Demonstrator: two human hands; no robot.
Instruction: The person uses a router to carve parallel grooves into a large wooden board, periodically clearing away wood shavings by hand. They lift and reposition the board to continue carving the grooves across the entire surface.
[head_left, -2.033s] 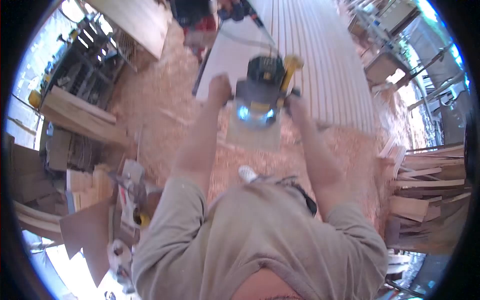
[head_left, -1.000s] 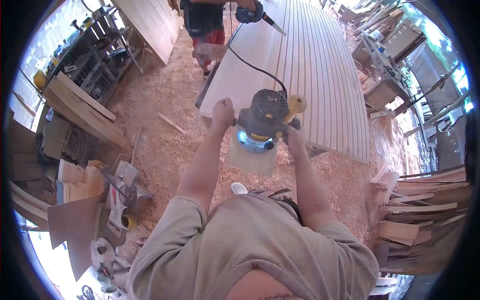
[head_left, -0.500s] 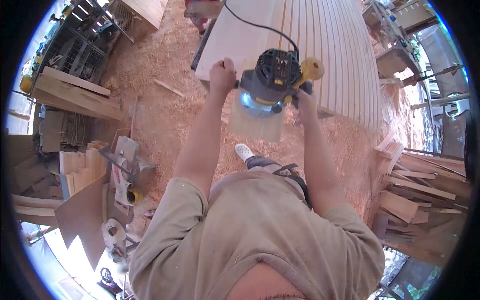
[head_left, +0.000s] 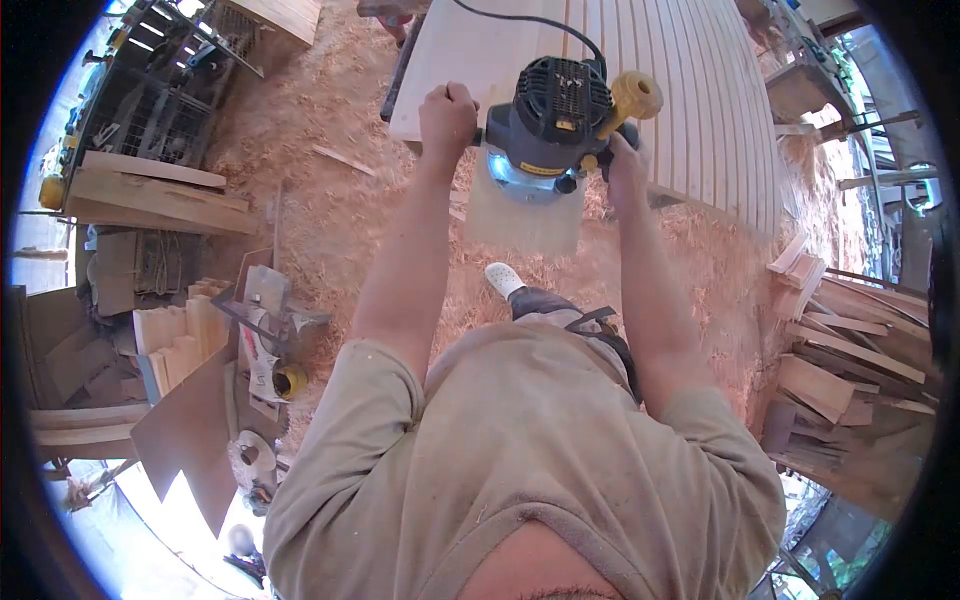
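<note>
Since the earlier frames, both hands and the router point(head_left: 553, 115) are sitting higher in the view, closer to the near edge of the panel, and the co-worker at the far end is no longer showing. The router is hanging between the two hands, its square clear base plate point(head_left: 522, 218) jutting out below it over the shavings, past the panel's near edge. Whether the plate is touching the panel cannot be told.

The left hand point(head_left: 447, 112) is closing in a full fist around the router's left side handle. The right hand point(head_left: 622, 172) is wrapping the handle on the opposite side, just below the yellow knob point(head_left: 636, 96), fingers curled tight. A black power cord point(head_left: 530, 22) is running away from the motor housing, beyond the hands.

Ahead of the hands, the grooved wooden panel point(head_left: 690, 90) is stretching away, its plain strip lying in front of the left hand and its parallel grooves in front of the right. Below the hands, wood shavings point(head_left: 330, 200) are covering the floor, and a white shoe point(head_left: 503, 279) is showing under the base plate. Well left of the left hand, a stack of planks point(head_left: 160, 195) and a miter saw point(head_left: 265, 340) are lying. Well right of the right hand, offcuts point(head_left: 850, 350) are piling up.
</note>
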